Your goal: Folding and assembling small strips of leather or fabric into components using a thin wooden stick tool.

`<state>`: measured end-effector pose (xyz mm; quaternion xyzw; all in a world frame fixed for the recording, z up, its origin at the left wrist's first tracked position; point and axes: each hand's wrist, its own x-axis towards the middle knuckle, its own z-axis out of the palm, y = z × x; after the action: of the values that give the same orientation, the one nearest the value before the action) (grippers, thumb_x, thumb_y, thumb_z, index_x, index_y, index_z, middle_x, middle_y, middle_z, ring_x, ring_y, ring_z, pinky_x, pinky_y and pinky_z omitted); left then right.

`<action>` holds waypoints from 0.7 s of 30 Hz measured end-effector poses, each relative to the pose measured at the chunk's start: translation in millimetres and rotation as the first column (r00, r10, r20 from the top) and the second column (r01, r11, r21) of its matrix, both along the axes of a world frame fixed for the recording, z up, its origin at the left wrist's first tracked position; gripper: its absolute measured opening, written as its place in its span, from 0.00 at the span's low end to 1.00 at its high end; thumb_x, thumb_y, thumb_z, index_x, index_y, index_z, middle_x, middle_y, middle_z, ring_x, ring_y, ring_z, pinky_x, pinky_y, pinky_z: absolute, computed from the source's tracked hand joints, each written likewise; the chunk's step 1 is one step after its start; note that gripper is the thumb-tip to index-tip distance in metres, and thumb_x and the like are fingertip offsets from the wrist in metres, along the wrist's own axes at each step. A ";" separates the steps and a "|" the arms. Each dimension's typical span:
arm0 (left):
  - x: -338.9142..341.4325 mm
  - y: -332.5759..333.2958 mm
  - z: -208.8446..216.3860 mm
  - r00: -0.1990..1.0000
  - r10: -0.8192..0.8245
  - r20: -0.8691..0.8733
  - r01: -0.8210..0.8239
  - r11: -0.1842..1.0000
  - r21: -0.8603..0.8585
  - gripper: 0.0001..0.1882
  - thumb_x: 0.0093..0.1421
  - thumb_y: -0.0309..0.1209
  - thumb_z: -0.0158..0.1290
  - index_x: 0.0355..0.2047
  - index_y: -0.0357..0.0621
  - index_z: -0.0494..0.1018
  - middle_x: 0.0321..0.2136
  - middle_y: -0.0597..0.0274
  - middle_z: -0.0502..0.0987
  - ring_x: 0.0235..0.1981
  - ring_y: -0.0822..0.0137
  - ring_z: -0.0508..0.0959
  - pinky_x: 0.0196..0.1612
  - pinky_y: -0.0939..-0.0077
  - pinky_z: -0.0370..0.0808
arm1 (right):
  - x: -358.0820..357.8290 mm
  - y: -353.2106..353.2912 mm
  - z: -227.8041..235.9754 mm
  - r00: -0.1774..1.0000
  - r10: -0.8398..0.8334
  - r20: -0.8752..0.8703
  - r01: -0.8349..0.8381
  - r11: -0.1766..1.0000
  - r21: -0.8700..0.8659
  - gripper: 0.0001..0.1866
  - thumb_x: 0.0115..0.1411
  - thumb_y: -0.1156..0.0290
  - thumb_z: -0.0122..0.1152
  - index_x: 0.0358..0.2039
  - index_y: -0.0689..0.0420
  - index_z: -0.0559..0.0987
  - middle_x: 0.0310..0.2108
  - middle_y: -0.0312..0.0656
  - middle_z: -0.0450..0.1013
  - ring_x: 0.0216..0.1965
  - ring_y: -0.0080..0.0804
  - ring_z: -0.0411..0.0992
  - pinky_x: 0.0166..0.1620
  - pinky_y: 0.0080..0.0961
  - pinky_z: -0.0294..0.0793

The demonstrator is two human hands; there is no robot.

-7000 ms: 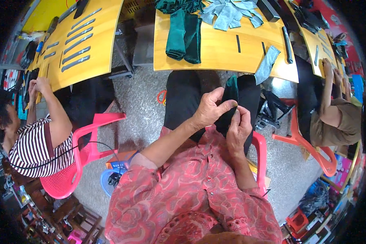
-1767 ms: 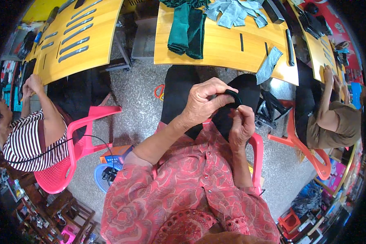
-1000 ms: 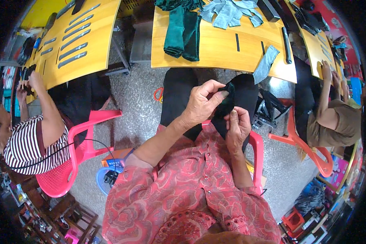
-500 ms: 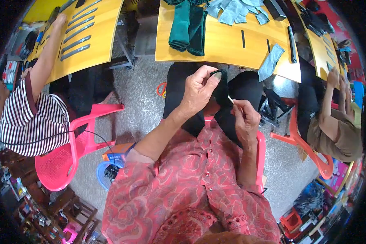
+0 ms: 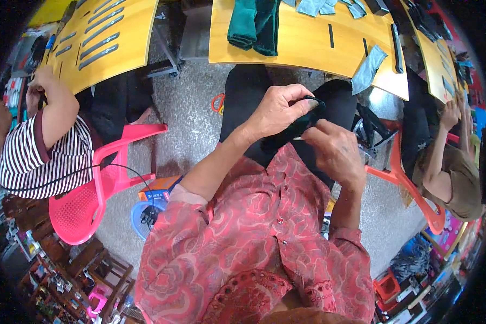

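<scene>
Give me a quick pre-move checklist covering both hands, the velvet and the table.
1. Left hand pinching the dark green velvet piece: ok.
2. Right hand holding the thin pale stick: ok.
3. Stick's contact with the velvet: cannot tell, too dark and small.
4. Grey-blue strip fully on the yellow table: not ok, its end overhangs the near edge.
5. Folded green velvet resting on the table: ok.

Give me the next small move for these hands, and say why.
Probably have the right hand guide its thin pale item along the dark green cloth: the left hand pinches the cloth's upper part, and that item sits close by.
</scene>
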<state>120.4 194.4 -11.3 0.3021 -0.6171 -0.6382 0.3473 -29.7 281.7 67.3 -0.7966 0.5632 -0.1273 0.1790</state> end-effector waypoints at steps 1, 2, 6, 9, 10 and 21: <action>0.1 -1.6 -1.3 1.000 -0.004 -0.020 0.004 0.999 -0.041 0.07 0.60 0.28 0.54 0.35 0.36 0.75 0.26 0.66 0.78 0.24 0.80 0.75 0.28 0.83 0.73 | 1.0 -1.1 -4.2 0.994 0.084 0.062 -0.085 0.996 0.013 0.13 0.42 0.82 0.58 0.30 0.54 0.76 0.23 0.42 0.67 0.27 0.45 0.72 0.29 0.37 0.70; 0.7 -2.7 -1.9 1.000 -0.002 -0.018 0.001 0.999 -0.039 0.07 0.60 0.28 0.54 0.35 0.36 0.75 0.26 0.66 0.78 0.24 0.80 0.75 0.28 0.83 0.73 | 1.5 -0.8 -9.8 0.982 0.116 0.153 -0.128 0.989 0.076 0.13 0.42 0.82 0.59 0.31 0.55 0.76 0.24 0.42 0.68 0.28 0.46 0.72 0.29 0.35 0.71; -1.6 -4.9 -4.5 0.998 -0.047 -0.030 0.054 0.938 0.341 0.07 0.60 0.30 0.53 0.34 0.38 0.75 0.25 0.62 0.78 0.23 0.75 0.77 0.26 0.80 0.74 | 7.2 1.7 -33.7 0.826 0.014 0.563 -0.094 0.989 0.113 0.10 0.49 0.85 0.58 0.33 0.60 0.76 0.26 0.43 0.72 0.26 0.35 0.74 0.29 0.25 0.72; -4.8 -8.6 -28.1 0.995 -0.011 -0.097 0.059 0.855 0.515 0.08 0.60 0.30 0.53 0.34 0.38 0.74 0.24 0.60 0.78 0.22 0.72 0.78 0.24 0.79 0.75 | 10.8 3.1 -42.6 0.750 -0.224 0.623 0.066 0.962 0.266 0.06 0.53 0.83 0.58 0.33 0.63 0.76 0.25 0.39 0.74 0.22 0.23 0.71 0.27 0.19 0.71; -6.5 -9.7 -41.0 0.999 0.012 -0.052 0.013 0.889 0.457 0.08 0.60 0.30 0.54 0.35 0.37 0.74 0.24 0.60 0.78 0.21 0.72 0.78 0.23 0.80 0.75 | 11.1 3.8 -49.6 0.715 -0.268 0.645 0.101 0.953 0.285 0.04 0.56 0.81 0.59 0.33 0.64 0.76 0.24 0.36 0.74 0.20 0.15 0.68 0.24 0.14 0.69; 0.3 -15.4 -20.9 0.929 0.079 -0.360 0.094 0.893 0.439 0.15 0.65 0.38 0.48 0.44 0.38 0.73 0.38 0.64 0.78 0.36 0.77 0.75 0.38 0.82 0.73 | -1.3 5.3 -66.2 0.148 -0.652 0.743 0.212 0.755 0.620 0.07 0.61 0.71 0.57 0.36 0.61 0.77 0.23 0.38 0.74 0.17 0.15 0.65 0.20 0.09 0.58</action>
<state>120.7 179.1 -32.2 0.2463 -0.3778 -0.8098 0.3751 -31.0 287.0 1.1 -0.3104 0.5677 -0.5039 0.5723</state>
